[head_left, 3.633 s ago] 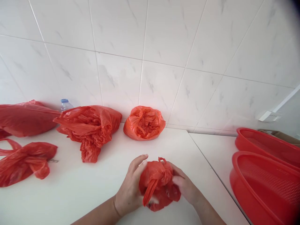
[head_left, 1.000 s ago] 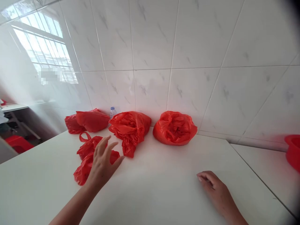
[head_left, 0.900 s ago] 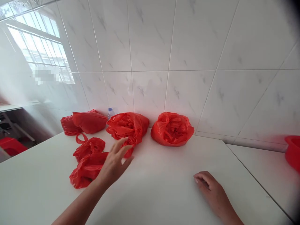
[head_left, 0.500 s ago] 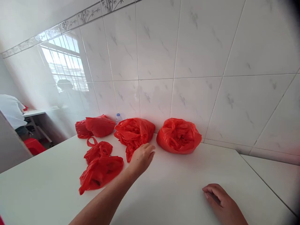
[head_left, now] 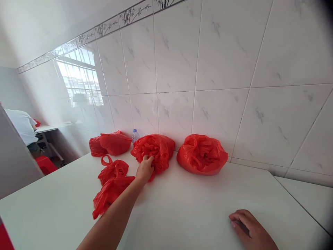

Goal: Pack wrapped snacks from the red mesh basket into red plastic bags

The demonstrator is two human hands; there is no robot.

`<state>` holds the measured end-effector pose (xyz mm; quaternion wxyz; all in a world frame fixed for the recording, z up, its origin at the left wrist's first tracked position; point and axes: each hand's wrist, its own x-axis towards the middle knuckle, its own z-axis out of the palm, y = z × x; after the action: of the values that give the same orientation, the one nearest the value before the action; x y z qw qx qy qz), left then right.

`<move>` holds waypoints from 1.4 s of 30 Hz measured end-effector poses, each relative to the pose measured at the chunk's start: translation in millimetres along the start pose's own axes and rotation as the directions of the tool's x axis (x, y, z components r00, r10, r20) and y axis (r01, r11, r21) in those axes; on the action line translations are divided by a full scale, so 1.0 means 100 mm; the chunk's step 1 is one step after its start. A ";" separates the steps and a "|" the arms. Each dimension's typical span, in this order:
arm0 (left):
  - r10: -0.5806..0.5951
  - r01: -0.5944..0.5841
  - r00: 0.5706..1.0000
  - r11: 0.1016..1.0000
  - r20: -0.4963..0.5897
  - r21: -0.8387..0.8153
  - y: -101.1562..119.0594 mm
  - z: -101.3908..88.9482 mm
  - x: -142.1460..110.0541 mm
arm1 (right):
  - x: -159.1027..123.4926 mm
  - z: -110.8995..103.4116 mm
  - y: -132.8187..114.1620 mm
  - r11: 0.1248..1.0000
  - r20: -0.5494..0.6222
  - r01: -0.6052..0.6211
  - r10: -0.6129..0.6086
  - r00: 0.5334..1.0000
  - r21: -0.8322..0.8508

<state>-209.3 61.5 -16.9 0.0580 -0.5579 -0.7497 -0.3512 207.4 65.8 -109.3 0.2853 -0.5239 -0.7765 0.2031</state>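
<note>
My left hand (head_left: 144, 169) reaches far across the white counter (head_left: 187, 208) and its fingers are closed on the crumpled front of a red plastic bag (head_left: 158, 150) standing against the tiled wall. My right hand (head_left: 248, 230) rests on the counter near the front right, fingers curled under with nothing in them. Another full red bag (head_left: 202, 154) sits to the right of the gripped one. Two smaller red bags (head_left: 112, 184) lie left of my forearm.
A further red bag (head_left: 111, 143) and a small water bottle (head_left: 134, 134) stand at the back left by the wall. Beyond the counter's left end a person in a white shirt (head_left: 22, 125) sits near a red stool (head_left: 46, 164).
My left hand has moved forward from the counter to the middle red bag and closed on its plastic. The small bag I held earlier lies at the left. My right hand stays put.
</note>
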 end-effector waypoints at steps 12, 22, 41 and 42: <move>0.028 -0.083 0.937 0.986 -0.347 -0.145 0.12 -0.17 0.06 | -0.02 0.01 0.05 0.996 -0.008 0.059 -0.060 0.998 -0.072; 0.216 -0.265 0.959 0.913 -0.182 -0.310 0.22 0.34 -0.50 | 0.16 0.76 -1.18 0.893 -0.256 0.446 -0.418 0.872 0.063; 0.121 -0.169 0.982 0.904 -0.144 -0.392 -0.11 0.30 -0.28 | 1.14 1.35 -1.94 0.854 -0.201 0.150 -0.054 0.978 0.499; 0.118 -0.162 0.984 0.900 -0.132 -0.403 -0.13 0.33 -0.25 | 1.09 1.30 -1.94 0.833 -0.182 0.148 -0.058 0.982 0.533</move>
<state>-201.4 59.2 -59.7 0.0033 -0.5910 -0.6124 -0.5251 -45.0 93.2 -63.2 0.4934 -0.3930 -0.6888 0.3573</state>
